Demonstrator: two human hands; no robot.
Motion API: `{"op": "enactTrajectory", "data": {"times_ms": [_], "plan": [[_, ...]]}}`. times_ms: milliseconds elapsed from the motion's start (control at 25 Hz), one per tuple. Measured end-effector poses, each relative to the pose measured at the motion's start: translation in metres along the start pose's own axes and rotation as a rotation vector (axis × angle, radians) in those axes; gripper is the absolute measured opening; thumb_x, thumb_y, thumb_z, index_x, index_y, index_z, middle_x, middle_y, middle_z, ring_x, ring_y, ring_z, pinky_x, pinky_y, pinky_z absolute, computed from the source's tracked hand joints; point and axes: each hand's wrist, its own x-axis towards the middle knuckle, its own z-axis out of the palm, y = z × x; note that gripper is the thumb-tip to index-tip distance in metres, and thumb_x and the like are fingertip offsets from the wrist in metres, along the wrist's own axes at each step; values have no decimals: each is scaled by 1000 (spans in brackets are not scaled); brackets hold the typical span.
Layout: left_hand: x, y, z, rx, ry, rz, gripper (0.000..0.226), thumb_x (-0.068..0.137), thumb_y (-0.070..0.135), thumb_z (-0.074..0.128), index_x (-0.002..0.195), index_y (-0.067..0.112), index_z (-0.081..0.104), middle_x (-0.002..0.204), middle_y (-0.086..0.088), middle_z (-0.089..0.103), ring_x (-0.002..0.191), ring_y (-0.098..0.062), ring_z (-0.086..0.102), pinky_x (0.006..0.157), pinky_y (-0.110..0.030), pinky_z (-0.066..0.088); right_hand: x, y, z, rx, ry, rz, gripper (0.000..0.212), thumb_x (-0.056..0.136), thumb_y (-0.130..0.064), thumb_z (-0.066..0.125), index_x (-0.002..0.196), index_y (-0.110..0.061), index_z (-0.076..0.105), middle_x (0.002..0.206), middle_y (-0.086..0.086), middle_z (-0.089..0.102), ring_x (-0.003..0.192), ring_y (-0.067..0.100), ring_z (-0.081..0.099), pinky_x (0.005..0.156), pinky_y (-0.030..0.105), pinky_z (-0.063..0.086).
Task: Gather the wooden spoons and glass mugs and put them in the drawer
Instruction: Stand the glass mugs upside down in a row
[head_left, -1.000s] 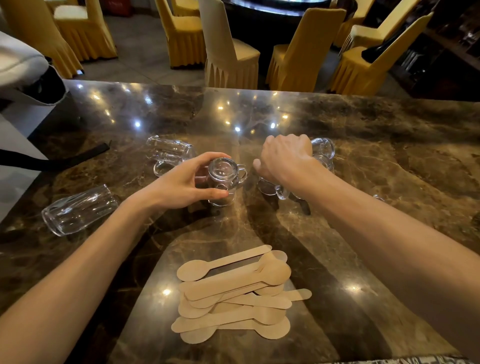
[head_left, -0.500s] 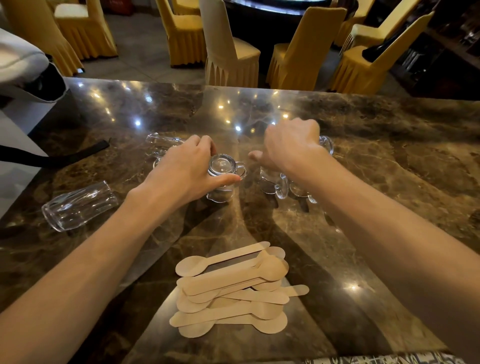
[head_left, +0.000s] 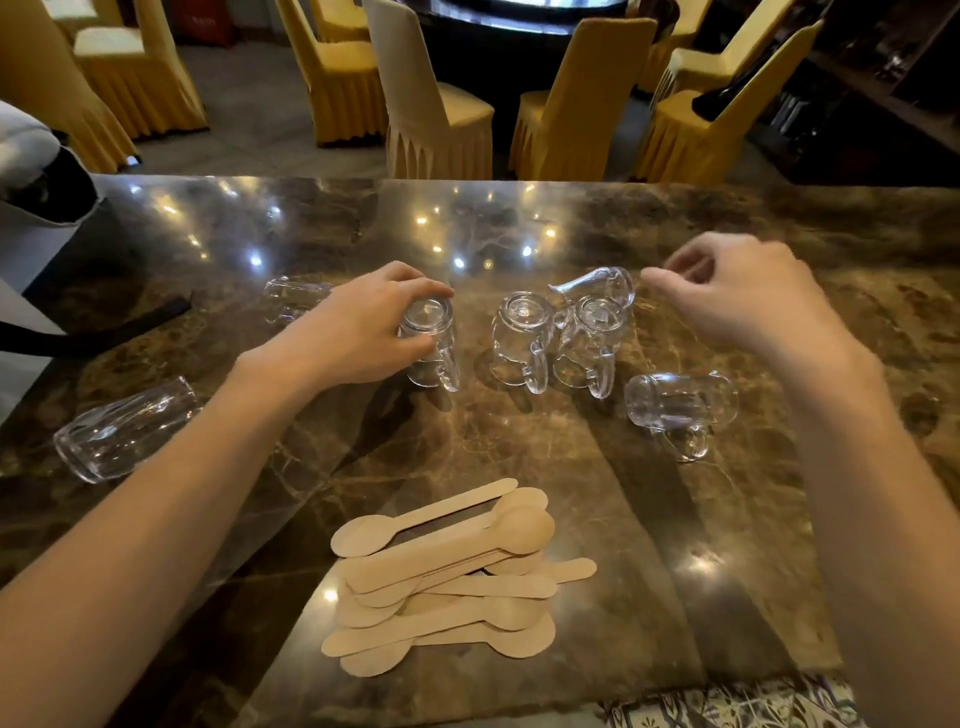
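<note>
the left hand (head_left: 363, 332) is closed around a glass mug (head_left: 432, 343) that stands upside down near the middle of the marble table (head_left: 779, 545). the right hand (head_left: 743, 296) is above the table with the fingers loosely curled and it holds nothing. just beside its fingertips there are three more mugs (head_left: 566, 332) close together. one mug (head_left: 680, 402) lies on its side toward the right edge. the wooden spoons (head_left: 447, 582) lie in a pile near the front edge.
</note>
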Motion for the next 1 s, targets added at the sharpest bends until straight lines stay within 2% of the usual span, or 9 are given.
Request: {"op": "enactTrajectory", "data": {"times_ms": [120, 240, 320, 400, 520, 640, 760, 920, 1000], "plan": [[4, 4, 6, -18, 42, 29, 50, 88, 23, 60, 136, 26, 45, 141, 1, 42, 124, -18, 45, 96, -24, 33, -30, 35, 27, 193, 38, 158, 27, 83, -50, 60, 94, -27, 65, 84, -6, 61, 80, 13, 56, 70, 28, 43], [5, 7, 11, -63, 98, 48, 46, 89, 18, 59, 134, 22, 49, 141, 0, 45, 126, -19, 45, 98, -25, 32, -65, 60, 55, 510, 241, 371, 12, 82, -36, 64, 91, -29, 65, 91, -6, 67, 89, 16, 63, 83, 37, 52], [5, 8, 14, -80, 117, 60, 45, 89, 16, 58, 133, 20, 50, 141, -1, 45, 126, -19, 45, 98, -24, 30, -82, 67, 67, 693, 355, 491, 12, 80, -32, 66, 92, -32, 63, 96, -4, 68, 92, 20, 65, 87, 46, 52], [7, 8, 16, -84, 127, 63, 45, 89, 15, 58, 133, 20, 50, 141, -2, 45, 126, -19, 45, 98, -25, 31, -92, 70, 73, 768, 437, 528, 18, 79, -30, 67, 96, -32, 62, 99, -4, 67, 89, 15, 66, 85, 47, 53], [10, 8, 18, -92, 129, 60, 45, 89, 14, 58, 133, 21, 50, 142, -1, 45, 126, -18, 44, 98, -25, 30, -97, 73, 76, 712, 451, 523, 24, 81, -27, 67, 104, -29, 61, 105, -4, 65, 70, -4, 60, 78, 37, 56], [12, 8, 20, -95, 132, 67, 46, 89, 13, 58, 133, 22, 50, 142, -1, 45, 127, -17, 43, 98, -24, 30, -98, 78, 75, 595, 357, 471, 30, 82, -29, 68, 111, -23, 61, 112, 1, 63, 82, 7, 58, 84, 34, 49], [15, 8, 21, -97, 134, 70, 46, 88, 13, 59, 132, 22, 50, 142, -1, 45, 126, -16, 43, 98, -24, 30, -97, 75, 61, 334, 339, 272, 29, 81, -29, 70, 108, -21, 63, 109, 1, 61, 102, 21, 55, 88, 31, 41], [18, 12, 22, -115, 143, 66, 47, 88, 11, 59, 133, 20, 49, 142, -2, 45, 127, -17, 44, 99, -24, 31, -104, 44, 60, 124, 267, 95, 13, 81, -33, 69, 92, -26, 71, 89, -2, 73, 80, 23, 66, 69, 30, 50], [15, 13, 22, -142, 159, 65, 49, 87, 8, 59, 134, 17, 48, 143, -2, 44, 127, -17, 44, 102, -25, 32, -110, 29, 71, 52, 172, 111, 19, 81, -43, 66, 93, -29, 71, 90, -5, 73, 83, 24, 67, 65, 29, 48]]}}
